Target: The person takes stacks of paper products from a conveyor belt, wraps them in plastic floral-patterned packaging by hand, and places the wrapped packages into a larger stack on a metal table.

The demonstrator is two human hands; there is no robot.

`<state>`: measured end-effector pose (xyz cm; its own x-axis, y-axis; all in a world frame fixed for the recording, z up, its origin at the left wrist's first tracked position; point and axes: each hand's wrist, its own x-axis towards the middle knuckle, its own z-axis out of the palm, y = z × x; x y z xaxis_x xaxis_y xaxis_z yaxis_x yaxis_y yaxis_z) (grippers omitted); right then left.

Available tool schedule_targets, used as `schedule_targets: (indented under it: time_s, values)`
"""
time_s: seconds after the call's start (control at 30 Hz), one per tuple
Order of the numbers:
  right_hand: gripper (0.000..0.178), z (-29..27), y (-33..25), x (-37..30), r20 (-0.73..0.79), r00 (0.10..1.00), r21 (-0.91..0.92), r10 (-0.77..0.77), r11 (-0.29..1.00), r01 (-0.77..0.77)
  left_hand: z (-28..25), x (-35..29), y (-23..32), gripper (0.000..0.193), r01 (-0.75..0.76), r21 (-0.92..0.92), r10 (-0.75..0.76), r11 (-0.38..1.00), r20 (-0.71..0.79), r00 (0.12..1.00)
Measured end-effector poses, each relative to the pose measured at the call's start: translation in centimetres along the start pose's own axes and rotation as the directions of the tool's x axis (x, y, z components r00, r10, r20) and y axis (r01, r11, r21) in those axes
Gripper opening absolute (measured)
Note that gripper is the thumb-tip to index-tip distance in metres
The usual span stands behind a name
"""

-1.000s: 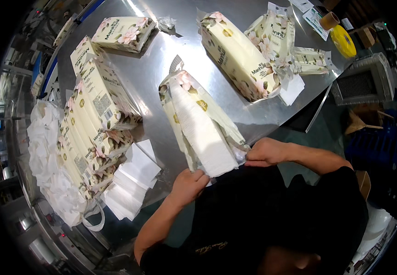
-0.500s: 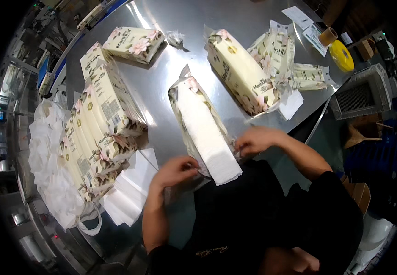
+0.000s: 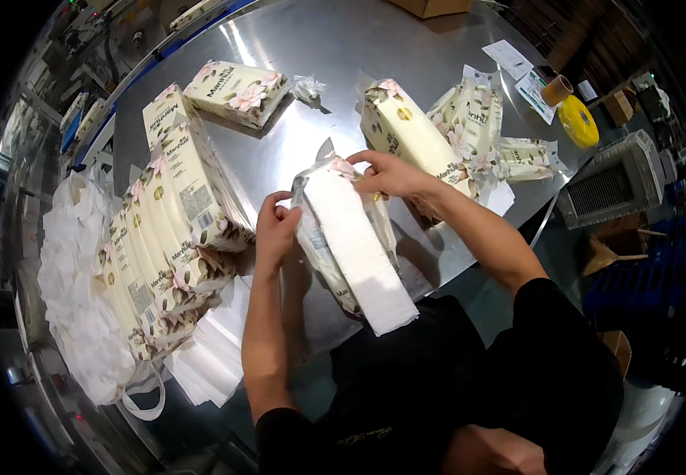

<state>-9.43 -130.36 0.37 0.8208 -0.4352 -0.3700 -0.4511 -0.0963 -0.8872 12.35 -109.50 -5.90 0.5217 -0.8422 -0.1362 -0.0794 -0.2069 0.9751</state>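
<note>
A long white stack of tissues [image 3: 361, 257] lies lengthwise along a cream floral plastic wrapper [image 3: 323, 252], its near end jutting over the table edge toward me. My left hand [image 3: 277, 228] pinches the wrapper's left side near the far end. My right hand [image 3: 388, 176] grips the opposite side by the far end of the stack, its fingers bent over the plastic. Close to my right forearm, a full tissue pack [image 3: 406, 131] lies on the metal table [image 3: 311, 39]. Exactly how much film each hand holds is hidden by the fingers.
Several tissue packs [image 3: 192, 178] stand in a row at left, with another pack [image 3: 236, 93] behind. White bags [image 3: 81, 285] and folded white sheets [image 3: 212, 344] lie beside them. Crumpled floral wrappers [image 3: 470, 119], yellow tape [image 3: 577, 121] and a cardboard box [image 3: 430, 6] are farther off.
Both hands have moved from the near end of the tissue stack to the wrapper's far end. The wrapper now spreads wider to the left, and a cardboard box shows at the top.
</note>
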Motion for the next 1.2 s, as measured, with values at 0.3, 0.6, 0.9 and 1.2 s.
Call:
schedule_targets:
  time_s: [0.3, 0.6, 0.9, 1.2]
  values:
    - [0.048, 1.4, 3.6, 7.0, -0.123, 0.745, -0.513, -0.656, 0.684, 0.518, 1.7, 4.9, -1.7, 0.055, -0.32, 0.206, 0.321, 0.925, 0.031, 0.947]
    - [0.026, 3.5, 8.0, 10.9, -0.16, 0.984, 0.147, -0.076, 0.984, 0.1, 4.4, 10.1, -8.8, 0.026, 0.063, -0.23, -0.097, 0.971, -0.14, 0.985]
    - [0.052, 3.6, 8.9, 8.5, -0.189, 0.979, -0.334, -0.074, 0.943, 0.007, 6.5, -6.1, -6.3, 0.055, -0.174, 0.371, 0.246, 0.912, -0.157, 0.956]
    - [0.027, 0.4, 6.0, 14.2, -0.149, 0.988, 0.405, 0.038, 0.914, 0.026, 8.4, -26.2, -4.6, 0.032, 0.454, -0.105, -0.437, 0.885, 0.154, 0.886]
